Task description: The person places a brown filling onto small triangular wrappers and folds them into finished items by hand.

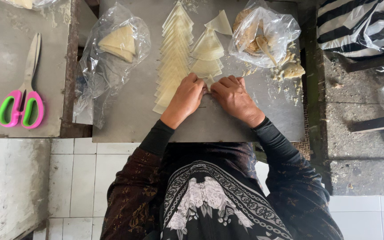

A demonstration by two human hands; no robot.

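A: While both hands meet mid-desk [134, 120], what are they on?
B: Left hand [186, 98] and right hand [233, 97] pinch one small pastry triangle [209, 82], fingers curled shut on it, fingertips touching.
A: Surroundings?
B: Row of triangles [173, 58] just above left hand, smaller stack [207, 55] beside it. Filling bag [263, 33] with spoon [265, 48] upper right. Bag of wrappers [117, 42] upper left. Pink-green scissors [22, 91] far left, well apart.

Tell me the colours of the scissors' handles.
The scissors have bright pink handles with green lining inside the finger loops, seen in the head view.
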